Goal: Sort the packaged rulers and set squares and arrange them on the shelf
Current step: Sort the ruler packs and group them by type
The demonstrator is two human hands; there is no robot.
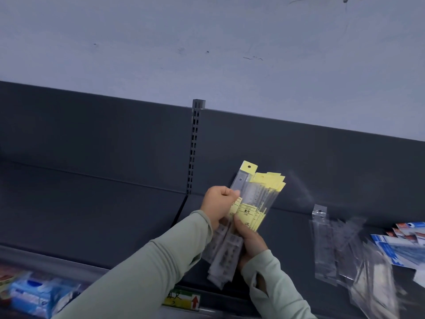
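Head view shows both hands gripping a fanned bundle of clear-sleeved rulers with yellow header cards point(255, 203), held up over the dark grey metal shelf point(115, 215). The left hand point(218, 203) curls its fingers round the bundle's left edge. The right hand point(251, 240) clasps it from below, thumb on the yellow labels. To the right, a loose blurred heap of clear plastic packets point(326, 245) lies on the shelf, with blue-and-white packages point(400, 247) beyond them at the far right.
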